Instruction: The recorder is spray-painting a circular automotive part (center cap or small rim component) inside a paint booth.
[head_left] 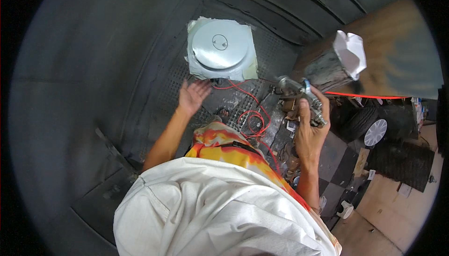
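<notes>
In my right hand (pixel 309 129) is a metal spray gun (pixel 306 94), its head blurred. The fingers curl round its body, with the thumb on the near side. My left hand (pixel 193 96) holds nothing; its fingers are spread and slightly smeared by motion. It is just below the near left edge of a glossy silver-grey round piece (pixel 217 43). That piece has a small circle at its centre and rests on a roughly square, pale, ragged-edged sheet (pixel 249 71). What supports the sheet is hidden. A red hose (pixel 262 111) runs below it.
A stained container (pixel 327 64) with crumpled white lining stands right of the spray gun, by a brown board (pixel 397 45). Dark walls (pixel 93 54) surround the left side. At right are a tyre (pixel 358 120), a silver wheel cover (pixel 375 132) and loose clutter. The red hose coils on the floor.
</notes>
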The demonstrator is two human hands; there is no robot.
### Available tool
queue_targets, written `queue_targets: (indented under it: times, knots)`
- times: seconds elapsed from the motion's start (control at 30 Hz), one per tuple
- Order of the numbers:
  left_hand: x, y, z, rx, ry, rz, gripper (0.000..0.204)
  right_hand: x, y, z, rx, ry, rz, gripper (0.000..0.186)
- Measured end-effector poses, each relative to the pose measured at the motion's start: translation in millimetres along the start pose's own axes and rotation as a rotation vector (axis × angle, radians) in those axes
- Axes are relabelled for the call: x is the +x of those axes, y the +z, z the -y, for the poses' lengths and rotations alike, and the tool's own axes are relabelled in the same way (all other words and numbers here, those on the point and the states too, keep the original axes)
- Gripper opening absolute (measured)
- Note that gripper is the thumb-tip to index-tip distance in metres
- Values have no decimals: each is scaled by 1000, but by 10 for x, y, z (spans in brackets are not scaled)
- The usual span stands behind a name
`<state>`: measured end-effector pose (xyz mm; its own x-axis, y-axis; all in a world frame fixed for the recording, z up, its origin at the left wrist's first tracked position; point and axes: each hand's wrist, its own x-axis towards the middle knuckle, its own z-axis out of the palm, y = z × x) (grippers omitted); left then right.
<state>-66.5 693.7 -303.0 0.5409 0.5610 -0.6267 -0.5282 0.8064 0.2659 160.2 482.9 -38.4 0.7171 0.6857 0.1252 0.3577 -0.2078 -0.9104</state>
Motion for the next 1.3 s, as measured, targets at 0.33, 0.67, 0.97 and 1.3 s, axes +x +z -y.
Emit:
queue_targets:
  times: [0.33,0.67,0.97,1.3]
  knots:
    - [-219,526,632,-90,-81,111,77,-216,-77,222,173,104,255,30]
    - [-197,630,674,-264,-96,155,77,57,-248,-10,38,8,-55,31]
    - [-254,633,592,-256,8,27,74,-214,-39,172,210,129,202,32]
    - [-45,242,-438,-119,334,-8,72,-267,-27,-26,100,84,191,32]
